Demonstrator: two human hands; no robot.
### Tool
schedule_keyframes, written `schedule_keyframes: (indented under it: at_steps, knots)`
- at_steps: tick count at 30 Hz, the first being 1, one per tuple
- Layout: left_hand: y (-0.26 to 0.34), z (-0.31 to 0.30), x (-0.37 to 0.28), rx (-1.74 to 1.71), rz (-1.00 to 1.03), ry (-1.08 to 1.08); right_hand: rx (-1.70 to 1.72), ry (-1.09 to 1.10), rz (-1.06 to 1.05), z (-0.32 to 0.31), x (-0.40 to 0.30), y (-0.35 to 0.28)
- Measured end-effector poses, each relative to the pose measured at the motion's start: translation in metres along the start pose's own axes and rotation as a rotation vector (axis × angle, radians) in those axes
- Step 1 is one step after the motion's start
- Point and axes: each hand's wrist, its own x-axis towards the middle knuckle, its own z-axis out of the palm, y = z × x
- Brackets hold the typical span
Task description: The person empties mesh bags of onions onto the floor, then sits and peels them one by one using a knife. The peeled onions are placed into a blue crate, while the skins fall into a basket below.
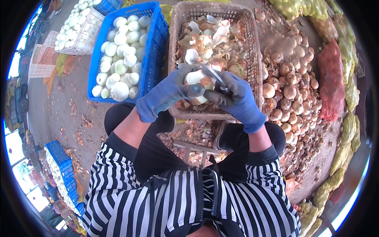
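Above a brown plastic crate [214,115] full of onion skins [225,44], my left hand [183,84] in a blue knit glove grips a partly peeled onion [194,77]. My right hand [234,96], gloved alike, is closed around a knife [217,76] whose blade points up and to the left over the onion. The fingers of both hands hide parts of the onion and the knife's handle. To the left of the hands stands a blue plastic crate [162,38] of peeled white onions [120,67].
Unpeeled onions [289,91] lie heaped on the floor at the right, beside a red mesh sack [331,81] and yellow mesh sacks [349,127]. More crates of peeled onions, including a white crate [88,35], stand upper left; another blue crate [63,166] is lower left.
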Motion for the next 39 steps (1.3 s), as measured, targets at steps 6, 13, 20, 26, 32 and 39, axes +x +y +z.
schedule_keyframes:
  at_steps: [6,13,20,26,32,39]
  knots:
    - [0.014,0.004,-0.003,-0.043,0.028,0.020,-0.324,0.359,0.220,0.000,-0.004,0.019]
    - [0.004,-0.011,0.004,-0.146,0.075,0.269,-0.485,0.060,0.014,0.006,-0.021,-0.004]
    - [0.003,-0.007,0.004,-0.233,0.022,0.328,-0.576,0.084,0.083,0.019,-0.021,-0.002]
    - [0.003,-0.001,-0.002,-0.158,0.013,0.321,-0.655,0.072,0.071,0.025,-0.020,0.008]
    - [0.008,-0.001,-0.002,-0.186,-0.003,0.352,-0.623,0.070,0.044,0.024,-0.016,0.002]
    - [-0.005,0.003,0.000,-0.073,0.017,0.375,-0.656,0.115,0.174,0.035,-0.019,0.018]
